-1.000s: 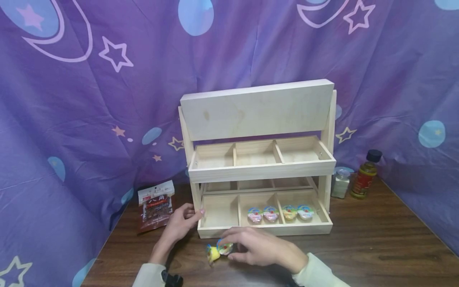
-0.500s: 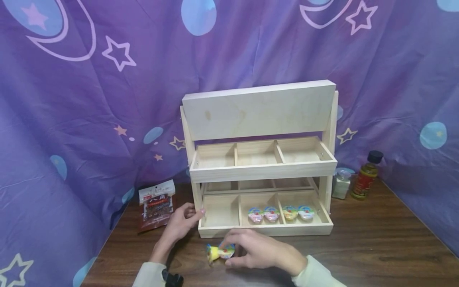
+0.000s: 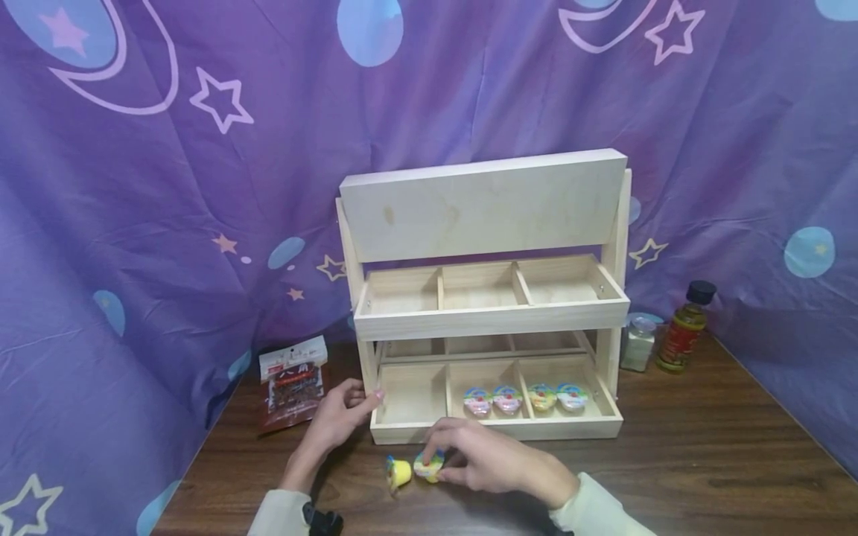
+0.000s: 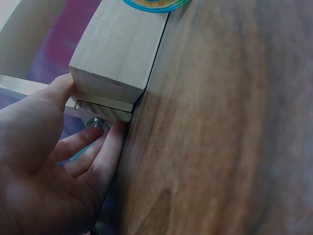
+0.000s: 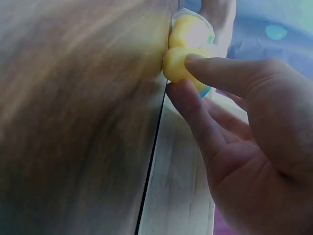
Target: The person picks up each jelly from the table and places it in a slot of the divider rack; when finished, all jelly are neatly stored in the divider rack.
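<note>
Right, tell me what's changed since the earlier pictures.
The lidded cup pinched by the right hand has shifted slightly right, away from the yellow cup on its side; a gap now shows between them. Left hand, wooden rack and the four cups in it: unchanged.

Blue-rimmed lid (image 4: 156, 6) cut off by left wrist view's top edge

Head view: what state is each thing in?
Left yellow cup, on its side
Right yellow cup, pinched by right hand
Four cups in lower tray, lids on
Bottle, upright, capped
Jar, upright
Packet, front showing; opened or sealed, cannot tell
Wooden rack, upright, held by left hand
</note>
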### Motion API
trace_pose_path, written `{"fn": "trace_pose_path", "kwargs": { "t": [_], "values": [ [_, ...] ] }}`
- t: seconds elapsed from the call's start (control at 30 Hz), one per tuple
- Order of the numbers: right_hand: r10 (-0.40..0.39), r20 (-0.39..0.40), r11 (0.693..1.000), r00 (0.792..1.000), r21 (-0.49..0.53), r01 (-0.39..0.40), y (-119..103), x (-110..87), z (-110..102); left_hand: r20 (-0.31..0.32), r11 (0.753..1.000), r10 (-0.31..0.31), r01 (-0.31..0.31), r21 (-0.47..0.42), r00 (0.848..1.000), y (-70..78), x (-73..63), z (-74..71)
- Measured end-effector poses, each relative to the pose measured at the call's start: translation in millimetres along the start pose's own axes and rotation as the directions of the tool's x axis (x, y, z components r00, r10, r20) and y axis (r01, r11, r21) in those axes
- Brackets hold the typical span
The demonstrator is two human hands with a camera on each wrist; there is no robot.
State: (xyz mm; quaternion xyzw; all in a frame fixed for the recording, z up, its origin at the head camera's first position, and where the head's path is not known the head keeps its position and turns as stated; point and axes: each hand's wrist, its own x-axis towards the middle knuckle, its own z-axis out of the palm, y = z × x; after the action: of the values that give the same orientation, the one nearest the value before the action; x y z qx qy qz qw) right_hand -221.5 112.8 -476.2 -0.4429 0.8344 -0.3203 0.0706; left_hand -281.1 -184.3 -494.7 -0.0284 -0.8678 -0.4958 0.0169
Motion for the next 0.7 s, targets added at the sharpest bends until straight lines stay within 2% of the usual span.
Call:
{"fn": "trace_pose_path", "kwargs": {
  "t": [0.17,0.4,0.53,0.7],
  "values": [
    [-0.038,-0.019,0.999,0.999,0.017,0.038,2.5,1.4,-0.3,-0.001,1.000,0.004,-0.004,0.011,1.000,0.2,0.0,-0.5],
    [-0.082,-0.076,0.994,0.994,-0.073,0.076,4.9,3.0,1.3,-0.001,1.000,0.004,-0.004,0.004,1.000,-1.2,0.6,0.2],
    [-0.045,-0.077,0.997,0.996,-0.069,0.039,2.8,2.0,0.5,0.001,1.000,0.000,0.000,-0.001,1.000,-2.4,1.1,1.0],
    [-0.010,-0.031,0.999,0.999,-0.036,0.009,0.5,1.0,-0.8,-0.001,1.000,0.000,0.000,-0.003,1.000,-2.5,0.9,0.4]
  ]
}}
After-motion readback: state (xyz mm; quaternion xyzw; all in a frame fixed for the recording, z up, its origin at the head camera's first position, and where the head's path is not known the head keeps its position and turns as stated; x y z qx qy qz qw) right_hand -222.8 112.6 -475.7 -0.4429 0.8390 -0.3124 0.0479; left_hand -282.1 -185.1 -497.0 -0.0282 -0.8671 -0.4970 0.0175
